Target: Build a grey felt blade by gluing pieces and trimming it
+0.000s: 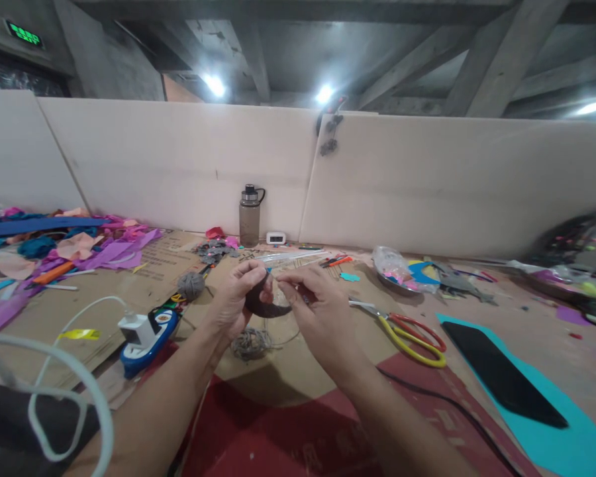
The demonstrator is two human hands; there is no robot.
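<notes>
And here, front and centre, a dark curved strip [268,307] is held up between the two hands, above the cardboard sheet [278,387] that covers this part of the worktop [531,308]. One end is grasped by the left hand [242,291], thumb over fingers, probably so that the piece is steadied while its edge is worked at. A tiny blue bit [268,270] is seen right at those left fingertips; what it is cannot be made out. Across from it, the right hand [318,301] is brought in close, fingers bent to the thumb at the strip's other end; whether that grip is closed on the edge, or on a fine strand, cannot be told. Both hands are set near each other, as suits fine work.

Just below, a loose tangle of grey yarn [252,343] is laid, within easy reach, it seems, with a tail trailed off toward the right. The ball of grey yarn [191,285] is parked to the left, apart from the tangle. Over on the right, the scissors [410,338] are left with the red and yellow handles turned toward the right forearm, presumably for a quick pick-up. Beyond them, the black phone [504,374] is rested flat on the turquoise sheet [571,444], out of the hands' way.
</notes>
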